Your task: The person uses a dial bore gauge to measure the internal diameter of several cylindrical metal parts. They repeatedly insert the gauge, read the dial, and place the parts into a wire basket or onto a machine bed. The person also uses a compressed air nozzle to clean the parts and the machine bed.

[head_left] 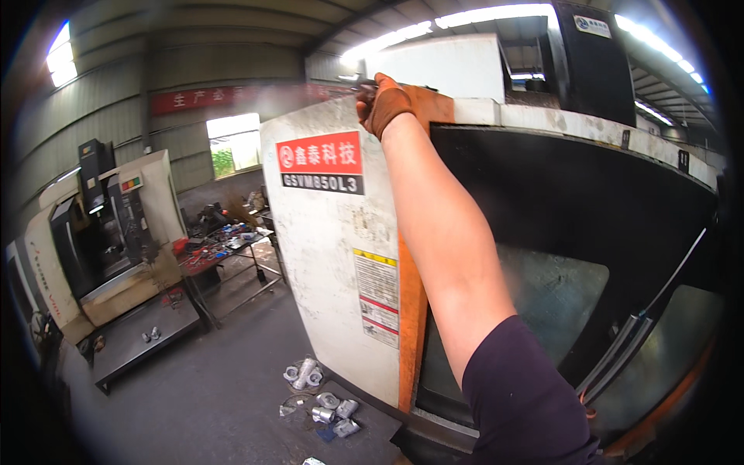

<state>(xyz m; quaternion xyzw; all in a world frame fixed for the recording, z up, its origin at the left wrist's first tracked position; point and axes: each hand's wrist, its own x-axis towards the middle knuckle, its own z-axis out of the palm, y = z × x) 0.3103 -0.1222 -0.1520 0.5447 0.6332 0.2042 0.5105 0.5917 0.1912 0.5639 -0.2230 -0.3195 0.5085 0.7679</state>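
- The right hand (pixel 385 108), in an orange glove, was raised to the upper edge of the white cabinet panel (pixel 325 232); the left hand was not shown.
- Its fingers were curled at a small metallic thing (pixel 361 83); whether this was clenched or merely touched could not be told through the blur.
- That thing was placed by the panel's top edge, just left of the grip, its long axis apparently laid sideways; the right hand was the only one seen near it.
- Silvery metal parts (pixel 328 401) were gathered by the panel's foot, well below the hand.
- Beyond the panel, to its left, a cluttered table (pixel 253 239) and a second machine (pixel 147 167) were seen.
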